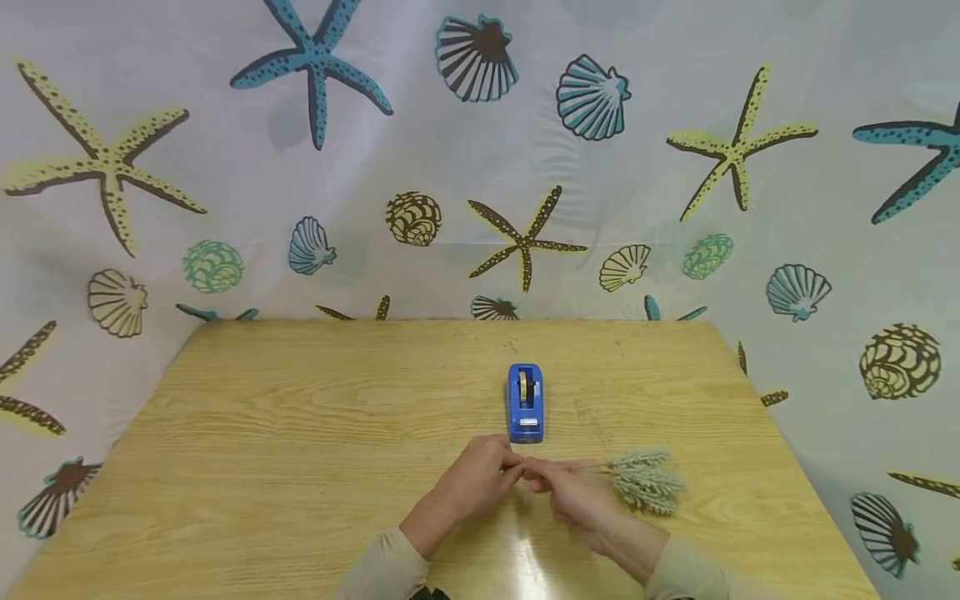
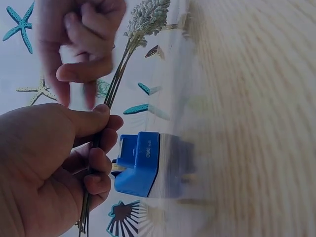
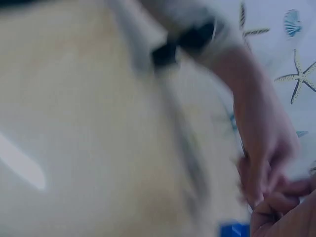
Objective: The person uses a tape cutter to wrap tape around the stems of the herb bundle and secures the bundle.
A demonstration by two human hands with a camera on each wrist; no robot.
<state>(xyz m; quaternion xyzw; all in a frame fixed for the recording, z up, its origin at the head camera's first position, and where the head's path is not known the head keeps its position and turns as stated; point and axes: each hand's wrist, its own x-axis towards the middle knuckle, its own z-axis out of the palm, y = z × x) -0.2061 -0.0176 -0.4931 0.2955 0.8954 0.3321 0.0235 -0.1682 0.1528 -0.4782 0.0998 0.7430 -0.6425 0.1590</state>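
My left hand [image 1: 474,477] grips a bunch of dried stalks [image 1: 647,482], its thumb and fingers curled round the thin stems [image 2: 118,74]. The pale grey-green, wheat-like heads point right in the head view. Close to the left fingertips is my right hand [image 1: 581,500], beside the stems. In the left wrist view, the blurred right hand [image 2: 91,42] has some fingers bent and others pointing down, with a gap between the tips; whether anything thin is between them I cannot tell. Both hands meet at the lower right of the right wrist view, where the right hand [image 3: 291,217] partly hides the left.
A blue tape dispenser [image 1: 525,404] with a small roll stands just beyond the hands on the wooden table [image 1: 300,433]. Behind and beside the table hangs a white cloth [image 1: 360,183] printed with starfish and shells.
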